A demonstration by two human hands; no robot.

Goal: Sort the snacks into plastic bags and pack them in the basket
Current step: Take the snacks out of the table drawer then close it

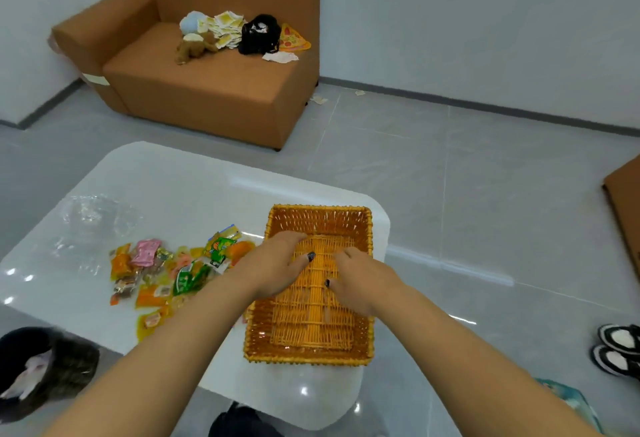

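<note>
An empty orange wicker basket [362, 339] stands on the right part of the white table [180, 187]. Both my hands are inside it, above its woven floor. My left hand [277, 265] is near the basket's left wall and my right hand [362, 286] over its middle. Their fingers bend loosely downward and nothing shows in either. A pile of several colourful snack packets [166, 273] lies on the table left of the basket. Clear plastic bags [93, 221] lie further left and back.
A brown sofa [214, 90] with toys and papers stands behind the table. A dark furry object [52, 367] sits at the table's near left corner. Black and white shoes [620, 350] stand on the grey floor at the right. Another brown furniture edge [627, 201] shows far right.
</note>
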